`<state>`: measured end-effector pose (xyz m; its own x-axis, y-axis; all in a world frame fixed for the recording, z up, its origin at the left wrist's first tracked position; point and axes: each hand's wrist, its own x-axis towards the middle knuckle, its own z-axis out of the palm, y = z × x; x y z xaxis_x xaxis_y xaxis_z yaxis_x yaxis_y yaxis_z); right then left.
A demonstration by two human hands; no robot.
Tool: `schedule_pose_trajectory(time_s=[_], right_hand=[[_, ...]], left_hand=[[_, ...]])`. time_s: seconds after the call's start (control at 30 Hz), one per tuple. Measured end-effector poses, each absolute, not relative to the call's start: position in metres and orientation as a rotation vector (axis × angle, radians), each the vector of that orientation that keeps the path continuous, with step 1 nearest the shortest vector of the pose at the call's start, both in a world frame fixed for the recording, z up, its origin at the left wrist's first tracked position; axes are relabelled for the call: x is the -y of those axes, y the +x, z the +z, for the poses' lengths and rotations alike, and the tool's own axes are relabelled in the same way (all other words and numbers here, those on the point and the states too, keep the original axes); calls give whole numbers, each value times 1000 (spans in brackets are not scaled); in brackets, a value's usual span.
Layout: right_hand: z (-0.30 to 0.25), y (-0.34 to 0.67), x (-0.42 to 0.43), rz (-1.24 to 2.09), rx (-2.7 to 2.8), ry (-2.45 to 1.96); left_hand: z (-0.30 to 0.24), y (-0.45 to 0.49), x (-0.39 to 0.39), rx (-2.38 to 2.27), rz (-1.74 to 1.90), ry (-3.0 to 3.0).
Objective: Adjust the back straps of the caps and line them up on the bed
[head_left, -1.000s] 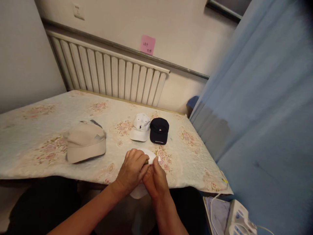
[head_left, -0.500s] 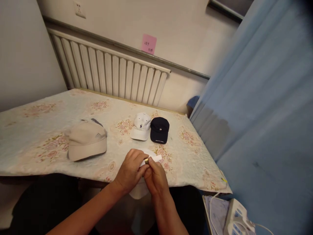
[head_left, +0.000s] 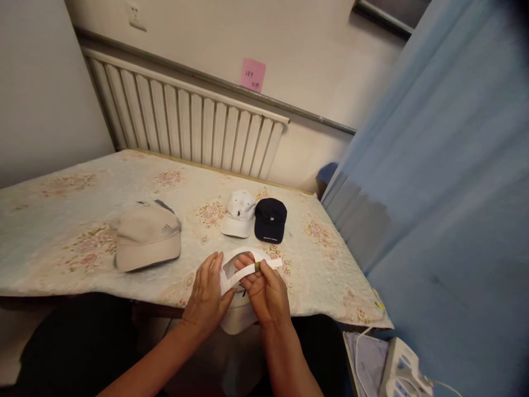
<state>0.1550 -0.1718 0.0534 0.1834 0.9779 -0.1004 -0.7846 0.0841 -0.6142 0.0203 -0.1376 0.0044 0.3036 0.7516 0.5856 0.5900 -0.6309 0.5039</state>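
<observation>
A white baseball cap [head_left: 238,320] is between my hands at the table's near edge, its brim towards me and its back strap facing up. My left hand [head_left: 206,292] grips the cap's left side, thumb below and fingers along the outside. With thumb and fingers my right hand [head_left: 266,292] pinches the white strap [head_left: 244,271] at its brass-coloured buckle [head_left: 257,267]; the strap's loose end sticks out to the right. Beyond my hands lie another white cap [head_left: 238,214] with a small dark logo and a black cap [head_left: 270,220], side by side. A beige cap [head_left: 147,237] rests farther left.
A flowered cloth [head_left: 136,179] covers the table. Behind it a white radiator [head_left: 185,118] runs along the wall, and a blue curtain [head_left: 425,165] hangs at the right. A white power strip [head_left: 400,366] with cables is low at the right.
My left hand has moved away from the buckle to the left side of the cap. The strap, bunched under both hands before, now shows stretched across the cap's back opening.
</observation>
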Motion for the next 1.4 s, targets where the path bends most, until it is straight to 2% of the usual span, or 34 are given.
schedule_pose_trajectory(time_s=[0.23,0.4,0.93,1.4], right_hand=[[54,153,171,1301,398,-624],[51,154,170,1255,432,-627],[43,157,168,1239,436,-665],[39,164,167,1288,430,-613]], left_hand=[[-9,14,121,-1391,879,2114],[-5,6,115,-1378,756,2004],[11,12,118,-1324,766,2153],[-24,8,114,-1229,750,2101]])
